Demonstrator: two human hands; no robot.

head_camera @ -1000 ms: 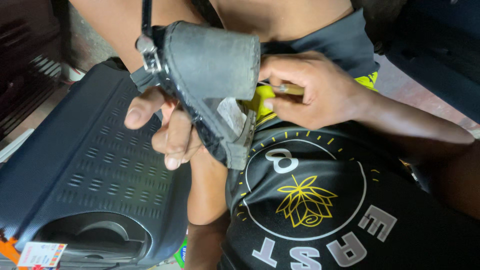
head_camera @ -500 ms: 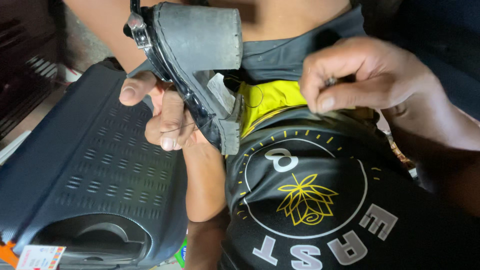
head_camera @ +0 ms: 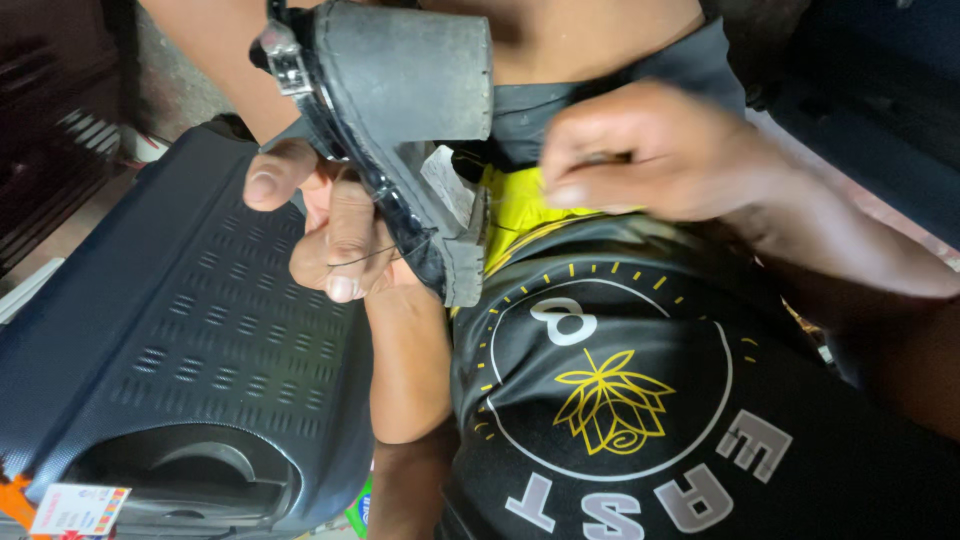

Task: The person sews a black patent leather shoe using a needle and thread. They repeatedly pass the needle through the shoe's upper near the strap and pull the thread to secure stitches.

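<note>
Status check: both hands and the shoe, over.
Left hand grips block-heeled black shoe, sole up. Right hand blurred beside it, fingers pinched, contents unclear. Dark suitcase alongside.

This looks like a small shoe-repair spot, worked from the lap. A block-heeled black shoe point(head_camera: 400, 130) with a loose sole sits gripped in the fingers point(head_camera: 335, 245), thread running past them. Just left of the fingers lies a dark hard-shell suitcase point(head_camera: 180, 350); beyond it, bare gritty floor point(head_camera: 170, 90).

small rectangular white label point(head_camera: 78, 508) with multicoloured edge strip, stuck on the dark blue suitcase point(head_camera: 200, 360), near left corner, beside an orange tag point(head_camera: 12, 500)
</note>
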